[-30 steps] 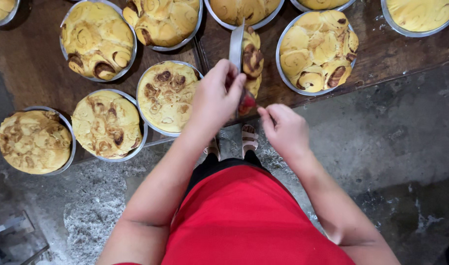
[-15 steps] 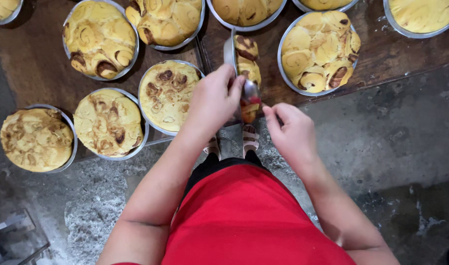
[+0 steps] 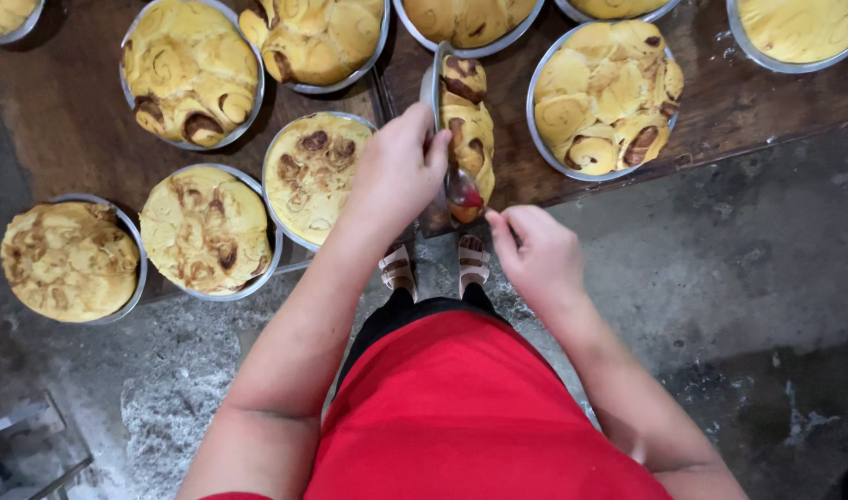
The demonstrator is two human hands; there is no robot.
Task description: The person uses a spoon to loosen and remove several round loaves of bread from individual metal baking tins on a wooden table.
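While left hand (image 3: 401, 171) tilts pan (image 3: 430, 88), spoon (image 3: 463, 190) below grip

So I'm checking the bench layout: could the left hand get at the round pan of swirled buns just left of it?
Probably yes. The left hand, busy on the tilted pan, already lies over the edge of that round pan of swirled buns, with nothing between them.

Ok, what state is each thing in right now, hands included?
Tilted pan: on edge, held by the left hand.
Baked loaf: half out of the pan.
Right hand: free, fingers curled.
Flat pans of bread: resting on the wooden table.
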